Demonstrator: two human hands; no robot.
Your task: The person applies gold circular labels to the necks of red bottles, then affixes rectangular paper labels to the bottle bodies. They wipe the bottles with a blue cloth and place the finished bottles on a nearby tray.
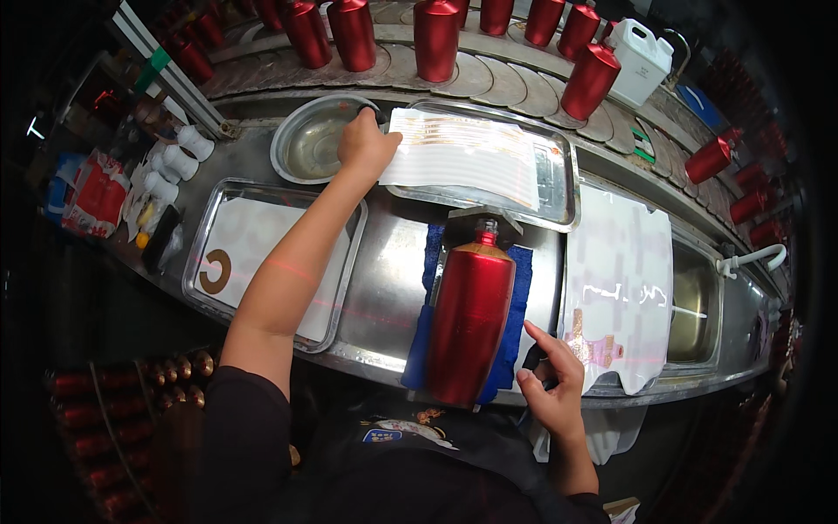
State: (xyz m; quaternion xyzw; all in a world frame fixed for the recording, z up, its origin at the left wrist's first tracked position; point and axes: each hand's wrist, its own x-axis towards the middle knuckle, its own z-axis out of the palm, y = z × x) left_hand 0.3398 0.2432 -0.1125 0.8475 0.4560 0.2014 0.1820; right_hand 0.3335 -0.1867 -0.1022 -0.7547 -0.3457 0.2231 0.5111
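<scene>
A red metallic bottle [471, 327] with a gold shoulder and clear neck lies in front of me on a blue cloth [518, 288], its neck in a grey metal rest [463, 224]. My left hand [367, 144] reaches far forward, closed, between the round metal bowl [292, 144] and the white striped sheets [471, 157]. A dark bit shows above its fingers; what it is, I cannot make out. Just right of the bottle, my right hand [556, 380] has its index finger stretched and thumb apart. Something dark sits between them, mostly hidden by the hand.
Behind, red bottles [436, 42] stand on a plated conveyor [489, 83] beside a white jug [642, 61]. A metal tray [569, 188] lies under the sheets; another tray [347, 288] at left holds a brown C-shaped piece [215, 272]. Rightward are a white board [620, 271] and a sink [711, 314].
</scene>
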